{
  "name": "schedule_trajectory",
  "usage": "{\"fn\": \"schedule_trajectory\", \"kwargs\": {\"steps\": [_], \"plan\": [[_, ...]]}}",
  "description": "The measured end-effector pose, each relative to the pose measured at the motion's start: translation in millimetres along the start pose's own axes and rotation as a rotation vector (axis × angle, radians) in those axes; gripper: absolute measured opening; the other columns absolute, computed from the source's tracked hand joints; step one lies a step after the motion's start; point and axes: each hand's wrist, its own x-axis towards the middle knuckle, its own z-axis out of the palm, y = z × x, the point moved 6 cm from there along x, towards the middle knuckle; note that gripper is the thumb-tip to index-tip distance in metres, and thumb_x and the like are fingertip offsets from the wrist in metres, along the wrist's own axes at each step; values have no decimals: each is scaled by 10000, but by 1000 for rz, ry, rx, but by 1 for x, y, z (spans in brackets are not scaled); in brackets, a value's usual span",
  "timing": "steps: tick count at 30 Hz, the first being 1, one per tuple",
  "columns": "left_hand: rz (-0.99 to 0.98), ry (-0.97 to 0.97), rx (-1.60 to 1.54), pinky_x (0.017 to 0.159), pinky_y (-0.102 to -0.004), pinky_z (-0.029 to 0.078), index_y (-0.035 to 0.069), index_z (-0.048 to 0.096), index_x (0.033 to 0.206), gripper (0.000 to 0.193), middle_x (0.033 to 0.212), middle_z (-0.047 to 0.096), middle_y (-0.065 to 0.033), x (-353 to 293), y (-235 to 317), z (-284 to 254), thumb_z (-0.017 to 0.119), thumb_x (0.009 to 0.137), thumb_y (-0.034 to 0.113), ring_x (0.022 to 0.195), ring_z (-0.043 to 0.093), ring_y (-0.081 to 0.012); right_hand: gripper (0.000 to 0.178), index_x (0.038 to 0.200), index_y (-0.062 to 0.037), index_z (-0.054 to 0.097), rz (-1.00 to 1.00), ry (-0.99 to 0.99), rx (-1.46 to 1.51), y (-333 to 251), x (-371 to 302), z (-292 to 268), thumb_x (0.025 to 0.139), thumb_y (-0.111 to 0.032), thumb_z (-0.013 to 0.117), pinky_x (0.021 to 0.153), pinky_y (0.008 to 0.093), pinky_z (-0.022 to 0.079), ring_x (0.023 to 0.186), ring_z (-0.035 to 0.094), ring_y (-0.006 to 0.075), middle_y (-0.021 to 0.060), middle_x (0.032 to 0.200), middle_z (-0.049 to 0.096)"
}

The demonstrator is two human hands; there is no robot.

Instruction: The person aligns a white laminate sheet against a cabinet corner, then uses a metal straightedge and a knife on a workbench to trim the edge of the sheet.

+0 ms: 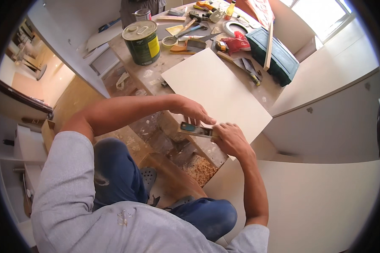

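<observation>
A white panel (217,90) lies flat on the worktable, its near corner sticking out past the table's edge. At its near edge I hold a small hand plane (197,130) with a metal body and a teal part at one end. My right hand (231,139) is wrapped round the plane's right end. My left hand (193,110) rests at the other end, its fingers bent down behind the tool and partly hidden by it. Both hands are close together, and the plane's sole cannot be seen.
A green paint can (142,44) stands at the table's left. Behind the panel lie a hammer (191,30), an orange-handled saw (185,48), a tape roll (235,28), a red bag (236,42) and a dark green case (272,55). Wood shavings (200,170) lie below the table edge.
</observation>
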Motion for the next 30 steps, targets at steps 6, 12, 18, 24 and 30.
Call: {"fn": "schedule_trajectory", "kwargs": {"steps": [6,12,18,24,30], "plan": [[-37,27,-133,865,-357,538,21,612,1312,603,1157,681,-152,13,-59,-19,717,929,475,1046,653,-211,392,1239,-92,632,-179,30,-4,-13,54,-5,920,-298,727,1025,455,447,1134,615,305,97,1088,690],[-127,282,-705,590,-343,554,29,698,968,171,790,687,-100,62,-77,-17,693,891,182,618,662,-188,340,1208,-66,708,292,510,492,165,73,-16,989,-321,649,940,426,531,1079,688,323,152,1165,730],[105,526,-1119,567,-335,532,0,681,921,172,783,675,-85,127,-66,-18,650,874,163,617,649,-180,302,1163,-66,726,780,896,429,317,77,-25,959,-277,655,917,420,540,1050,701,367,190,1096,741],[153,827,-1075,567,-300,495,-18,679,900,158,766,649,-47,134,-75,-9,654,840,126,607,588,-136,412,1249,-88,655,852,660,-48,298,125,-43,919,-328,715,975,467,539,1239,623,346,198,1261,661],[148,884,-932,606,-294,505,-48,695,872,210,772,687,-62,142,-73,-8,682,819,155,666,611,-119,490,1198,-64,687,1093,572,-50,354,136,-60,963,-492,645,979,470,536,1146,689,357,163,1196,721]]}}
